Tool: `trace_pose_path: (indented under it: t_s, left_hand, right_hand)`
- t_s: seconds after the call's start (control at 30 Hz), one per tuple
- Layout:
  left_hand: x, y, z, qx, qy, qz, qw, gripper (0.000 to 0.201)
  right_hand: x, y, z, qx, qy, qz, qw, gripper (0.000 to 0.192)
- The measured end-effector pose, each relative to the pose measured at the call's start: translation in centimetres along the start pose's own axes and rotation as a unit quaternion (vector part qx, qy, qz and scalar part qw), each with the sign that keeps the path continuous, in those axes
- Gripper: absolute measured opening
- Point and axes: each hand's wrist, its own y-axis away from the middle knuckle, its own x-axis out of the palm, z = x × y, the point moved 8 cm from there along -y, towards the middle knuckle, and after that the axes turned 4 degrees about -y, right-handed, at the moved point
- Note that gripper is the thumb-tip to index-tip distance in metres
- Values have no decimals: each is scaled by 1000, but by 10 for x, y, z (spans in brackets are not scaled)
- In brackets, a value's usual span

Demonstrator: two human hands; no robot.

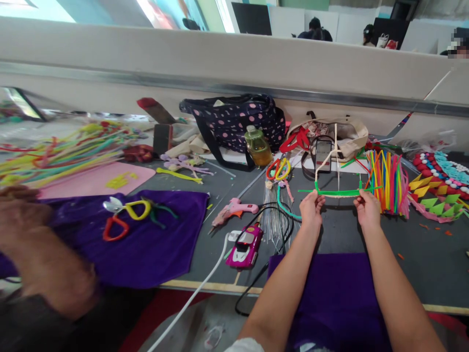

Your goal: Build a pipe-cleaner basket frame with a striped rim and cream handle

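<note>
While both hands are working above the far right part of the grey tabletop [432, 264], the left hand [311, 208] is pinching the left end of a green fuzzy pipe cleaner [339, 192] and the right hand [367, 208] is pinching its right end, fingertips pressed together on the stem. A thin cream-coloured stick [329, 159] is rising from the stem near the left hand toward the far side; whether it is bound to the stem cannot be told.

Risks, as judged: the stem is soft wire, so uneven pull from either hand could be kinking it or bending it out of line. The bundle of multicoloured pipe cleaners [386, 181] is standing just beside the right hand, and a brush of the knuckles could be toppling or scattering it. The pink hot glue gun [234, 209] is lying to the left with its black cord [271, 215] looping near the left forearm; a snagged cord could be dragging it. The amber liquid bottle [257, 145] is standing farther off and is posing less concern.

Orientation: the stem's long axis is running left to right, nearly level, held clear of the tabletop; short green tails are sticking out beyond both hands.
</note>
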Motion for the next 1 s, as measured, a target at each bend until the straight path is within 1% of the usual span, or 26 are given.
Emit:
trace_pose_path:
  t_s: [0.1,0.2,0.33,0.47,0.7,1.0]
  left_hand:
    - [1,1,-1,4,-2,2,1000,12]
    - [3,1,-2,11,-17,15,1000,13]
    - [3,1,-1,15,-30,26,999,17]
    - [3,2,-2,18,-30,22,999,18]
    - [5,4,-3,16,-28,22,999,17]
    - [4,0,-5,24,-23,23,999,16]
  right_hand:
    - [-2,-2,-5,22,-13,-4,1000,26]
    - [-3,-4,-5,33,1,3,999,24]
    - [-2,-4,0,21,14,10,1000,22]
    - [-3,-1,3,-3,32,-12,999,20]
    - [-1,3,6,-47,19,-17,999,25]
    - [-3,1,5,-25,15,-10,1000,22]
